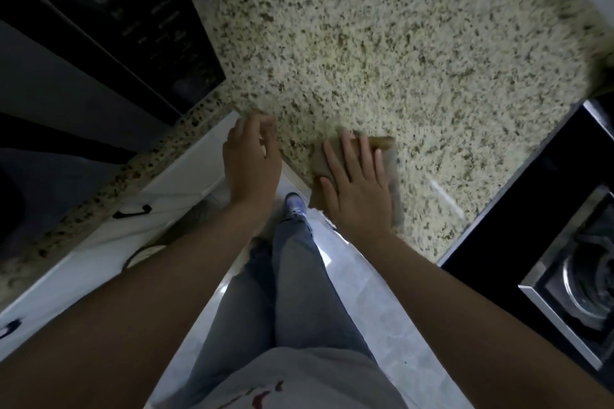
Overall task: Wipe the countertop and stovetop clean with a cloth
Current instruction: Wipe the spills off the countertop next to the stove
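A speckled granite countertop [382, 43] fills the upper middle of the head view. A brownish cloth [387, 146] lies flat on it near the front corner edge. My right hand [357, 188] presses flat on the cloth with fingers spread. My left hand [251, 163] hovers at the counter's corner edge, fingers loosely curled, holding nothing. The black glass stovetop [538, 196] with a steel burner [584, 279] lies at the right.
A dark appliance with a control panel [156, 20] stands at the left on the counter. White cabinet fronts with black handles [131, 212] run below the edge. My legs and a blue shoe [294, 206] stand on the pale floor.
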### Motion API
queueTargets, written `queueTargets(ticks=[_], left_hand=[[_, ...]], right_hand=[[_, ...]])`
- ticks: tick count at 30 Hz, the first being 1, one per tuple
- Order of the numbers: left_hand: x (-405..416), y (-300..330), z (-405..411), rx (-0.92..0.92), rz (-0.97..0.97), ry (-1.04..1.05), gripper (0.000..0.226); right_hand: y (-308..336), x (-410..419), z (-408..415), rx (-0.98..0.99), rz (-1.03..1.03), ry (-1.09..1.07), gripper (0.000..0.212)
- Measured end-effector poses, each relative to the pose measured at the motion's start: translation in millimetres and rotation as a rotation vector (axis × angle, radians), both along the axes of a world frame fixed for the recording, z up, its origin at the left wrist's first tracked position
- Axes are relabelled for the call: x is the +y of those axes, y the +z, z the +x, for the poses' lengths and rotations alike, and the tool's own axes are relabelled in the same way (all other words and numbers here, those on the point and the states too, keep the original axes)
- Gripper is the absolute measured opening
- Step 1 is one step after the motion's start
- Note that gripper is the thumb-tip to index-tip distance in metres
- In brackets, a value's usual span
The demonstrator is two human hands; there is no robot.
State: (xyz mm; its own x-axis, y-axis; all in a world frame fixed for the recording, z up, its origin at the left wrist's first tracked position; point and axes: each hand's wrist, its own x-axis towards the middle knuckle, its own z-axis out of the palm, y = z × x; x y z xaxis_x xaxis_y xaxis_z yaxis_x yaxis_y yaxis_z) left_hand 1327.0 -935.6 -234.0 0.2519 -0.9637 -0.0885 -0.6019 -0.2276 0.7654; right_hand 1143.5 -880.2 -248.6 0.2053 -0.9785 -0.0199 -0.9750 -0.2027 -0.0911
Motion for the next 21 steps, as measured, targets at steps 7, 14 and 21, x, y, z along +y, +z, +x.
queueTargets(ticks=[7,14,21], left_hand=[[-44,8,12,-0.117,-0.063,0.015,0.023],[-60,5,10,-0.037,-0.019,-0.01,0.043],[-74,2,-9,0.001,0.054,0.092,0.058]], right_hand=[[-9,-147,59,-0.151,-0.096,0.184,0.055],[-14,-269,129,-0.23,-0.12,0.158,0.054],[-7,-196,82,-0.186,-0.017,0.372,0.056]])
